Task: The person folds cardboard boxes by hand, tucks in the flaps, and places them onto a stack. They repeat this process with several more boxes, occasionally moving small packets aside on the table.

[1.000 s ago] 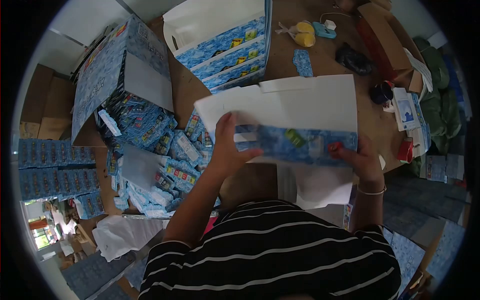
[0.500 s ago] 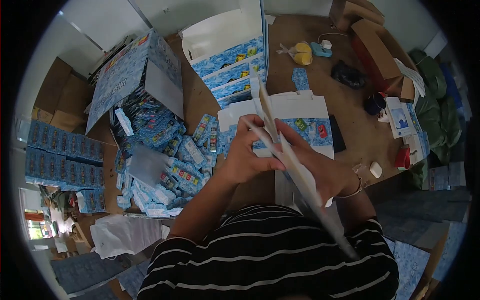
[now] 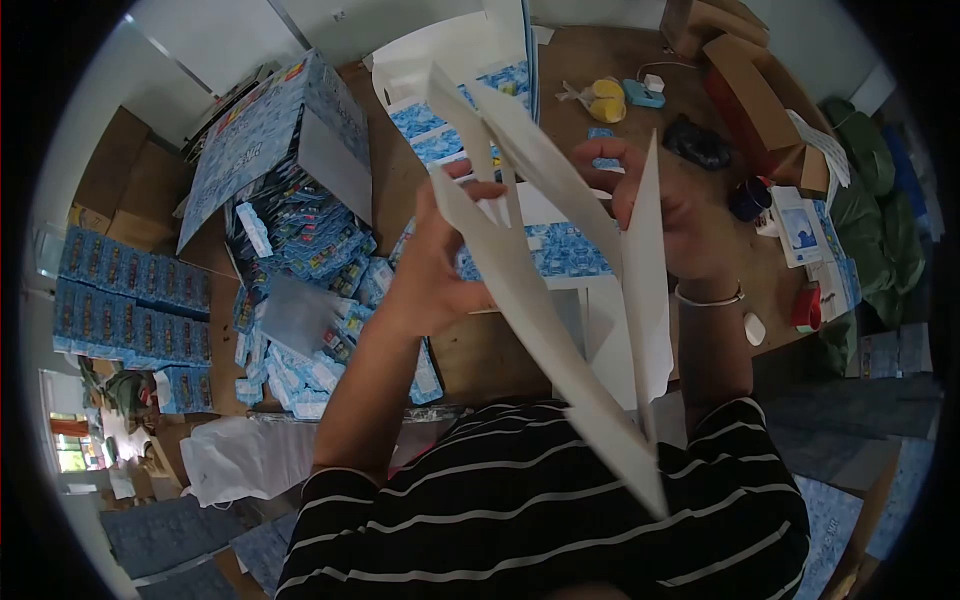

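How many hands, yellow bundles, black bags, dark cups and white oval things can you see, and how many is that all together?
Hands, the left hand and the right hand: 2
Yellow bundle: 1
Black bag: 1
Dark cup: 1
White oval thing: 1
Total: 6

Shirt [image 3: 540, 480] — black, white-striped; cup [image 3: 750, 199] — dark blue.
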The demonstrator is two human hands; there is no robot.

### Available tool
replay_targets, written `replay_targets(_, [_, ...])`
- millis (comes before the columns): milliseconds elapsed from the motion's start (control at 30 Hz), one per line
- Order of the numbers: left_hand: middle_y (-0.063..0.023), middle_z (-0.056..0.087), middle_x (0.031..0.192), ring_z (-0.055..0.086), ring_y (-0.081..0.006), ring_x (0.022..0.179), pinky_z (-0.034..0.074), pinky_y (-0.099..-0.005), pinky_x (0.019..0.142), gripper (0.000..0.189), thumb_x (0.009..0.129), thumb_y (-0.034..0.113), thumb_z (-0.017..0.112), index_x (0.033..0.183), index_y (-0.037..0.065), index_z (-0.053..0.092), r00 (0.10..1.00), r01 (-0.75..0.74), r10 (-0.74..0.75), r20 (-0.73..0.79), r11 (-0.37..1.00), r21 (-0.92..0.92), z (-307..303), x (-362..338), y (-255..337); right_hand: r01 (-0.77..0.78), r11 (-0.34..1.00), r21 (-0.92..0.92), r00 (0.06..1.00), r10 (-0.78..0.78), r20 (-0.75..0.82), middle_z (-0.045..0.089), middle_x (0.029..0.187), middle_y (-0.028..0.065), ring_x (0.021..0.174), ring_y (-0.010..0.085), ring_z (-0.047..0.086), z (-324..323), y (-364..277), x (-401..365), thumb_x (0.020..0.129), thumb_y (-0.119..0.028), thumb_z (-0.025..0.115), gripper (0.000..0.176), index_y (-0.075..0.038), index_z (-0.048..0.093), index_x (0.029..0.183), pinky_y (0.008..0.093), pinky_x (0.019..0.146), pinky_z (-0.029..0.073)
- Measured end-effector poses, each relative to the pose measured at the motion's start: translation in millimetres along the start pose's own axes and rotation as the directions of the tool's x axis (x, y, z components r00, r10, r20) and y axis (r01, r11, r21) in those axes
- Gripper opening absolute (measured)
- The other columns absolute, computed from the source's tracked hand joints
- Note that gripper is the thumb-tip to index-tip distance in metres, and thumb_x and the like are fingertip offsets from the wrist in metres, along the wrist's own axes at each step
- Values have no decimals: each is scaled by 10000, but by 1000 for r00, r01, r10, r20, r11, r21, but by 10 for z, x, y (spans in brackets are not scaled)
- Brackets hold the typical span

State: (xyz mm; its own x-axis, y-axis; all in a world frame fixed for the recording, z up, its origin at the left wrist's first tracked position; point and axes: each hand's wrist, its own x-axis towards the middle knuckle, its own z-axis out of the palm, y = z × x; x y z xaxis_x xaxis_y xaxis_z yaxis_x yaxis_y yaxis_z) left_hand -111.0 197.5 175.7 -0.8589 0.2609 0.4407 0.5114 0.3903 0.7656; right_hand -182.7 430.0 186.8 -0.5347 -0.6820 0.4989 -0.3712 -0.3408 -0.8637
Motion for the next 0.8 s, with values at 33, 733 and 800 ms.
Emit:
replay_targets(33, [-88,201,1233,256,-259,1162,338,-387,894,757,468,258,773,1113,58,431,982,184,-187,25,924,-334,126,-28,4,-50,990,130,999,51,-7,336,1202,142,1093,269,415,31,15,25,633,-98,683,177,-47,515,656,347,834,401])
replay_targets(733, [-113,548,1002,516,-173,903,392,-270,809,327,732,-31,576,1044,-61,483,724,-159,503,-472,788,595,-1378,329,844,400,801,445,775,-36,-631,524,942,24,878,148,497,-699,856,790,822,-191,515,184,-86,477,969,299,766,405])
replay_targets(800, [-115,542,1016,514,-173,911,394,-266,811,338,731,-31,581,1051,-64,477,741,-105,565,-363,631,768,-1385,282,824,419,711,565,781,36,-624,521,950,19,879,150,493,-591,1145,820,818,-200,520,183,-98,477,965,298,762,400])
